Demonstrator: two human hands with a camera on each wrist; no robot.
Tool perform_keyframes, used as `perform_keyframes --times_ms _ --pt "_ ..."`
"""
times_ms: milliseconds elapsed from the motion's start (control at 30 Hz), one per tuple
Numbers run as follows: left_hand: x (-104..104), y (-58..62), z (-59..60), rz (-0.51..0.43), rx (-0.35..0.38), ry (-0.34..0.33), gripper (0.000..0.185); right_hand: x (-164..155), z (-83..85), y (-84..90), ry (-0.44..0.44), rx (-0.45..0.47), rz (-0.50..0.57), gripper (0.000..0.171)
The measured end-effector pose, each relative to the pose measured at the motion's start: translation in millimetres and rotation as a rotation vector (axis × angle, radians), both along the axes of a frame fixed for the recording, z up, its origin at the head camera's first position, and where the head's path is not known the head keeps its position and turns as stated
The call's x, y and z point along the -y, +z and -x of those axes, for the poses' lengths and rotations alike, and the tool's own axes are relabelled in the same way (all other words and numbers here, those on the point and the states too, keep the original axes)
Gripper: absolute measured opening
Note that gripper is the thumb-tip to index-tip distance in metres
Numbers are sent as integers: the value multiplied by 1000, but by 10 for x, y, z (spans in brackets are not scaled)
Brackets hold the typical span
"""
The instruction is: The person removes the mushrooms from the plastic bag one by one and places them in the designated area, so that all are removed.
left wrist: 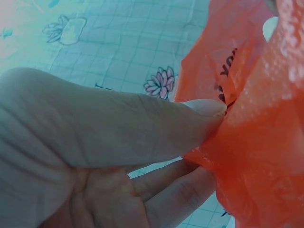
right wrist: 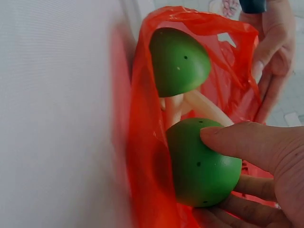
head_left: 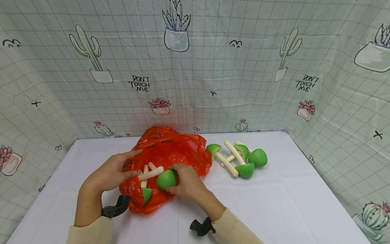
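Note:
A red plastic bag [head_left: 182, 149] lies on the table with its mouth facing me. My left hand [head_left: 111, 173] pinches the bag's left edge between thumb and fingers, as the left wrist view shows. At the mouth, my right hand [head_left: 192, 183] grips the green cap of a toy mushroom [head_left: 166, 179], whose cream stem points left into the bag. Another green-capped mushroom [right wrist: 178, 61] lies inside near the left edge. More cream stems [head_left: 144, 176] show beside it; their caps are mostly hidden by the bag.
Several more green-capped toy mushrooms [head_left: 258, 158] lie in a loose pile right of the bag, stems crossing. A white cloth covers the table [head_left: 274, 210]. A cactus-printed curtain [head_left: 195, 67] stands behind and at both sides. Black wrist cameras [head_left: 201, 227] sit below both hands.

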State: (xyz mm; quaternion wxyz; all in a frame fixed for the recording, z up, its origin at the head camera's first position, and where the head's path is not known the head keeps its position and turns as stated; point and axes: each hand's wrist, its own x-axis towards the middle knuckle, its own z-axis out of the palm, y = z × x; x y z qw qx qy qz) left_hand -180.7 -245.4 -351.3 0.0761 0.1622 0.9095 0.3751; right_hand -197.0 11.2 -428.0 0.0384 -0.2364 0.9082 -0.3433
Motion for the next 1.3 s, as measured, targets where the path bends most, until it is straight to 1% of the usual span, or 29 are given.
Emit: perform_keyframes --times_ms 300,533,767,1000,1300 --pt "-9 -5 3 -6 19 15 66 -75 19 71 5 -18 22 58" --pt "-8 -7 4 -6 6 10 66 -141 36 122 -13 -27 24 59" --pt "-17 -7 6 -7 9 20 67 -219 61 182 -35 -66 33 56" --pt "-26 -13 7 -15 17 25 67 -290 72 262 -52 -46 78 56" --pt "-33 -9 12 -15 3 16 67 -388 46 394 -48 -93 96 56"
